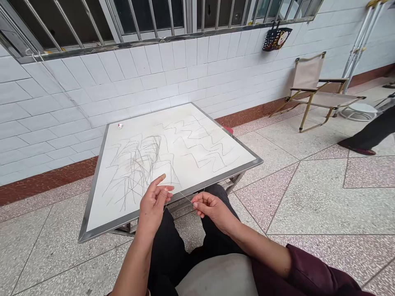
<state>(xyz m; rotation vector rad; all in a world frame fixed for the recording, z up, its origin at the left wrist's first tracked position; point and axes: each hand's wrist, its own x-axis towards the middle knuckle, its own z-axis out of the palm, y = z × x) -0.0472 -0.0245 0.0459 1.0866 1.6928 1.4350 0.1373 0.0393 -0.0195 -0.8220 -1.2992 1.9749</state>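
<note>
Over the near edge of a white table with a grey metal rim (247, 162), my left hand (154, 201) pinches with thumb and fingers, its index finger raised. A thin wire-like strand (185, 197) runs from near the left fingertips to my right hand (212, 207). The right thumb and forefinger are closed on that strand. A tangled pile of thin dark strands (135, 158) lies on the left half of the tabletop. Several separate, zigzag-bent strands (212, 144) lie spread out on the right half. Whether the strands are metal I cannot tell.
A small red and white object (120, 126) sits at the table's far left corner. Behind stands a tiled wall (173, 78) with a barred window. To the right are a folding chair (308, 82), crutches (359, 45), a white stool (358, 111) and another person's leg (375, 131).
</note>
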